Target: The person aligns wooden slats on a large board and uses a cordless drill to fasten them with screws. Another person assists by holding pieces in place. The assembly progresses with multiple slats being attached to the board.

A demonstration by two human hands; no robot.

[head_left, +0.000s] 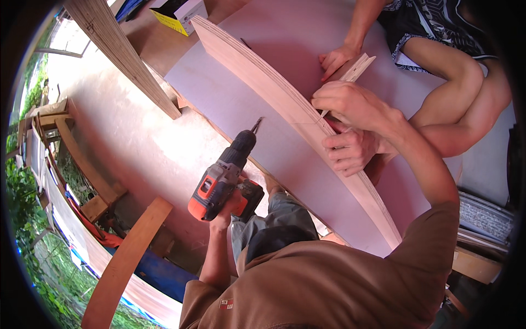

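Note:
My left hand (223, 211) is wrapped round the handle of an orange and black cordless drill (219, 178). The drill's bit points up and to the right, beside the table and apart from the wood. A long curved plywood board (263, 79) stands on edge across the table. At its upper edge my right hand (350, 103) has its fingers closed; what they pinch is too small to make out. A shorter wood piece (359, 67) meets the board there. Just below, another person's hand (350, 151) grips the board, while a second hand (338, 60) rests by the shorter piece.
The table (219, 90) has a pale top. Another person sits on it at the upper right, legs (449, 82) bent. A yellow and white box (178, 15) lies at the far end. Wooden beams (126, 55) and a curved plank (129, 257) stand at the left.

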